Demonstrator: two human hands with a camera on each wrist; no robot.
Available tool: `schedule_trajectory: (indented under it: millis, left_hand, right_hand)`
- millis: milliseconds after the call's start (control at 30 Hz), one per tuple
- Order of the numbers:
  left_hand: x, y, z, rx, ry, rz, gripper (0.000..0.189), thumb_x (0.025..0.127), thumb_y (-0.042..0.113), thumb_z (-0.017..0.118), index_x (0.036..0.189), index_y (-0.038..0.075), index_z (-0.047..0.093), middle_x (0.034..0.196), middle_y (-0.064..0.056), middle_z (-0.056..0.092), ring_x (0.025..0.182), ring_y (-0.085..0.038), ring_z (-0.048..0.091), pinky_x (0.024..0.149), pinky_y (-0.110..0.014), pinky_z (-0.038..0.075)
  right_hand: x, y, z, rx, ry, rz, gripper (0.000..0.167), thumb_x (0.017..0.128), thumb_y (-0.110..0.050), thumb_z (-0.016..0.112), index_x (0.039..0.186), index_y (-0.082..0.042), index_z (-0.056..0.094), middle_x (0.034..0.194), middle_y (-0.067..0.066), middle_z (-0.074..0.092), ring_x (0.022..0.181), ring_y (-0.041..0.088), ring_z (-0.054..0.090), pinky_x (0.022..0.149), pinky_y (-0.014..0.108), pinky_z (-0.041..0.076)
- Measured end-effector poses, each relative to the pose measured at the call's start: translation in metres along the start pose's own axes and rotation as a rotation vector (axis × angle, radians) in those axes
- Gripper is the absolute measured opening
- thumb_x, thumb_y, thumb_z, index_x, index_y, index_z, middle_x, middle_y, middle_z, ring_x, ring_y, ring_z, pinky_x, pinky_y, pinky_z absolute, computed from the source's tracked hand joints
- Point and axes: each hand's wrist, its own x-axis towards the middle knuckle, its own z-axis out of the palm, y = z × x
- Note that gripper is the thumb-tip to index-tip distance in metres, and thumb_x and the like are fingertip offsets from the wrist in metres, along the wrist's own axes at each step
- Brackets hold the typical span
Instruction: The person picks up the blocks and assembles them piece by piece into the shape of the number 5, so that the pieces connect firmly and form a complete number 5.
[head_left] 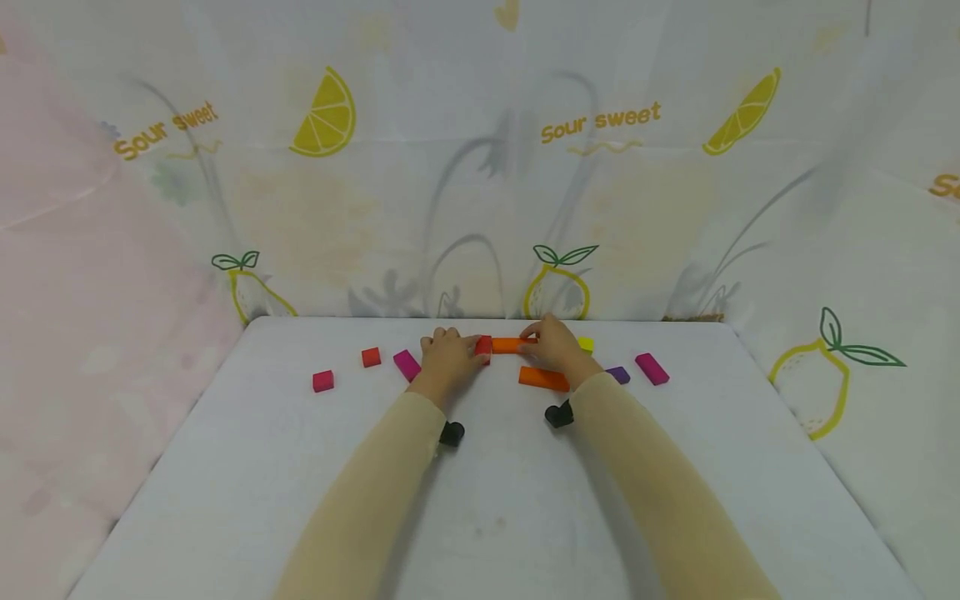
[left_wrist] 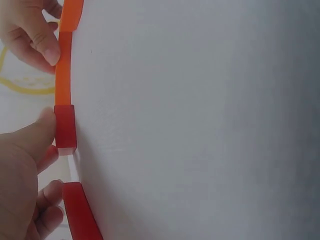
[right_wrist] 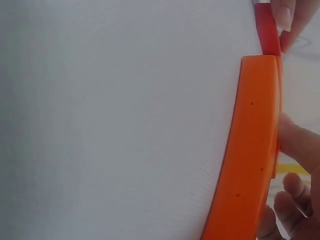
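Note:
My left hand (head_left: pixel 447 358) pinches a small red block (head_left: pixel 483 350) near the table's far edge. Against the red block's right side lies a long orange block (head_left: pixel 507 345), gripped near its right end by the thumb and fingers of my right hand (head_left: pixel 557 346). The left wrist view shows the red block (left_wrist: pixel 65 125) and orange block (left_wrist: pixel 63 80) touching end to end. A second orange block (head_left: pixel 543 379) lies just in front of my right hand, looming large in the right wrist view (right_wrist: pixel 247 145). Beside my left hand rests a magenta block (head_left: pixel 407 365), partly hidden.
On the left of the white table (head_left: pixel 495 500) are a red cube (head_left: pixel 371 357) and a pinkish-red cube (head_left: pixel 323 381). Toward the right lie a yellow block (head_left: pixel 587 343), a purple block (head_left: pixel 618 375) and another magenta block (head_left: pixel 652 369). A printed cloth (head_left: pixel 465 208) hangs behind.

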Motion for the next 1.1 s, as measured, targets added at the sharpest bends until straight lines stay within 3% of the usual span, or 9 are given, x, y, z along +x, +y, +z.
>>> schedule_trajectory:
  millis: [367,800,1100]
  left_hand:
    - [0.0038,0.0026,0.0049,0.056,0.008,-0.007,0.057,0.093,0.058,0.062,0.142,0.029,0.059,0.101,-0.009,0.053,0.103,-0.027,0.042,0.088,-0.045,0.031]
    - [0.0064,0.0076,0.0032,0.033,-0.003,-0.022,0.057,0.094,0.057,0.061,0.143,0.028,0.057,0.103,-0.009,0.054,0.102,-0.027,0.042,0.089,-0.045,0.030]
    - [0.0094,0.0040,0.0042,0.077,0.004,-0.017,0.060,0.092,0.060,0.061,0.143,0.030,0.057,0.102,-0.009,0.056,0.102,-0.026,0.043,0.088,-0.044,0.031]
  right_hand:
    - [0.0013,0.0019,0.0034,0.041,0.006,0.029,0.030,0.094,-0.031,0.071,0.120,-0.015,0.074,0.107,0.011,0.050,0.097,0.027,0.048,0.085,0.037,0.042]
    - [0.0013,0.0004,-0.0004,0.058,0.014,0.039,0.031,0.094,-0.028,0.072,0.122,-0.014,0.073,0.112,0.012,0.054,0.102,0.029,0.052,0.096,0.042,0.045]
    - [0.0092,0.0015,0.0018,0.060,0.000,0.042,0.030,0.094,-0.028,0.072,0.121,-0.016,0.074,0.117,0.009,0.059,0.105,0.028,0.054,0.101,0.043,0.044]
